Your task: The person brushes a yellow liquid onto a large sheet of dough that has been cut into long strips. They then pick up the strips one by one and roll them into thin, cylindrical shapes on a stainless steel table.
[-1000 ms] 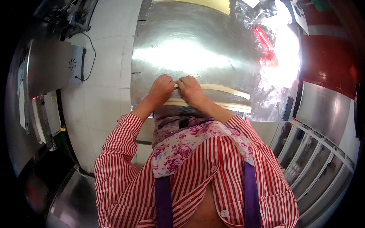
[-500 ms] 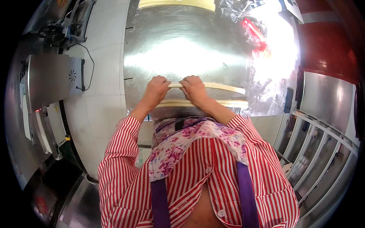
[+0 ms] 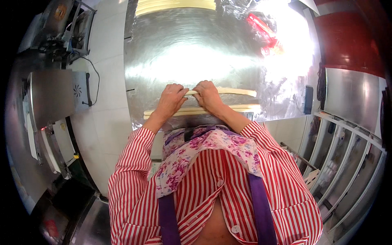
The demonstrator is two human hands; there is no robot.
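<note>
A long pale strip of dough point(image 3: 239, 91) lies across the metal table, its right part flat and free on the tabletop. My left hand point(image 3: 173, 99) and my right hand point(image 3: 208, 96) pinch it close together with bent fingers, and a short rounded piece shows between them. The part under my fingers is hidden. Nearer the front edge, two or more dough strips point(image 3: 188, 110) lie side by side, passing beneath my wrists.
The shiny metal tabletop point(image 3: 163, 53) bears more yellow dough strips point(image 3: 175, 5) at its far edge. A red object, perhaps plastic-wrapped point(image 3: 262, 30), lies far right in the glare. A dark phone-like slab point(image 3: 308, 99) sits at the right edge. A metal rack point(image 3: 343, 151) stands right.
My left hand has moved right along the dough strip, closer to my right hand, narrowing the gap between them. The view has shifted a little, showing more of the near strips.
</note>
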